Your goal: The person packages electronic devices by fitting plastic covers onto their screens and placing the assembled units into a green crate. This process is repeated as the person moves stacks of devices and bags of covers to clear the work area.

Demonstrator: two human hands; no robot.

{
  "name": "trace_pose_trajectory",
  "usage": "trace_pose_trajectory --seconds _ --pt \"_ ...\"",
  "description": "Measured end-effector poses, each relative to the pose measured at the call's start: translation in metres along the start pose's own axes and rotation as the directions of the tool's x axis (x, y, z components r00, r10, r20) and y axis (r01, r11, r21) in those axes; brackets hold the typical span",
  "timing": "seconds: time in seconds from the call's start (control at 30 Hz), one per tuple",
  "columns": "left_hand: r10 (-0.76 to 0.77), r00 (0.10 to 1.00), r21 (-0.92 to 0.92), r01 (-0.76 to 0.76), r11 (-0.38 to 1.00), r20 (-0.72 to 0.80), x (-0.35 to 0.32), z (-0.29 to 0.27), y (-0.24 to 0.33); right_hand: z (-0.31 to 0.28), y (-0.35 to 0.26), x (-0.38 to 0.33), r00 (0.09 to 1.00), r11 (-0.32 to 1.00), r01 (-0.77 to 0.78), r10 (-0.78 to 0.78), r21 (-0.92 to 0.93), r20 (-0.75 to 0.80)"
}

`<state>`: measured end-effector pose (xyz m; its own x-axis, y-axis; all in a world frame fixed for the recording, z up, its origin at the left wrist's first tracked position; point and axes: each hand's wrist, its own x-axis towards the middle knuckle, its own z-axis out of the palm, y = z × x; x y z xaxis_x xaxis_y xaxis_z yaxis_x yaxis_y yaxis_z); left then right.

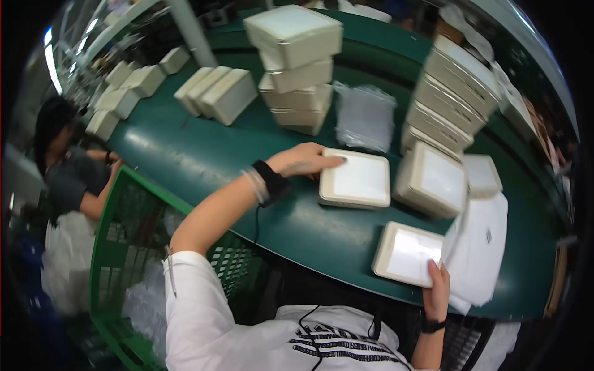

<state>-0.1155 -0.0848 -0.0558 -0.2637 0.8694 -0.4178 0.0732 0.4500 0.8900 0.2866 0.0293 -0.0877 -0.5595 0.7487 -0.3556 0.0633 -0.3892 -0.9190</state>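
Note:
My left hand (307,159) grips the left edge of a cream flat box with a white panel (359,177), thumb on top, above the green worktable (281,216). Lower and to the right, a second cream box (403,252) is in my right hand (438,290), with the thumb over its right corner. The fingers under both boxes are mostly hidden. Close to the left-hand box, another cream box (434,179) leans at the foot of a tall stack of boxes (448,99). A white cloth (486,247) lies right of the right-hand box.
At the back stands an uneven stack of cream boxes (297,43), beside a pile of clear plastic bags (365,117). Three boxes (216,93) stand on edge further left. A green crate (102,272) holding clear plastic is at my left, near a co-worker (71,170).

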Motion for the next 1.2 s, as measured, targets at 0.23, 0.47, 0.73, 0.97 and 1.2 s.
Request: trace_pose_trajectory --seconds 0.23,0.47,0.73,0.97,1.2 --pt "0.222 0.715 0.572 0.292 0.766 -0.663 -0.056 -0.064 0.008 0.033 -0.028 -0.028 0.988 0.935 0.065 -0.109 -0.349 -0.109" --pt "0.33 0.141 0.359 0.404 0.842 -0.933 -0.058 -0.17 -0.056 0.057 -0.035 -0.042 0.955 0.854 0.096 -0.224 -0.512 -0.193" --pt "0.404 0.178 0.412 0.01 0.911 -0.897 -0.054 -0.205 -0.094 0.028 0.002 -0.033 0.89 0.683 0.331 -0.455 -0.65 -0.025" --pt "0.022 0.604 -0.259 -0.374 0.891 -0.796 -0.155 -0.129 -0.032 0.018 -0.012 -0.034 0.835 0.513 0.366 -0.549 -0.776 0.031" --pt "-0.025 0.814 -0.346 -0.219 0.912 -0.581 -0.211 -0.016 0.006 0.037 -0.035 -0.032 0.818 0.198 0.483 -0.451 -0.853 0.358"
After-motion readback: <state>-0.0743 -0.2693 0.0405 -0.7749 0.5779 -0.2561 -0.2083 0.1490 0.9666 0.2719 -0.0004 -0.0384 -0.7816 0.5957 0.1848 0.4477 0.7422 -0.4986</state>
